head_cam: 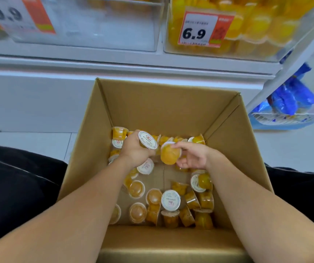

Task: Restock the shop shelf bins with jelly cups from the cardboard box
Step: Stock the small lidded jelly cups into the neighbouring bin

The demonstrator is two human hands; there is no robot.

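Two hands deep in cardboard box (163, 109): left hand (133, 149) gripping white-lidded jelly cup (147, 139), right hand (194, 155) pinching orange cup (169, 153). Many round, glossy loose cups (171, 202) below; clear plastic bin (228, 29) above.

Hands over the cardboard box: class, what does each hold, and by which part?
The left hand grips a white-lidded orange jelly cup around its body. The right hand pinches another orange plastic jelly cup at its rim, lid facing away.
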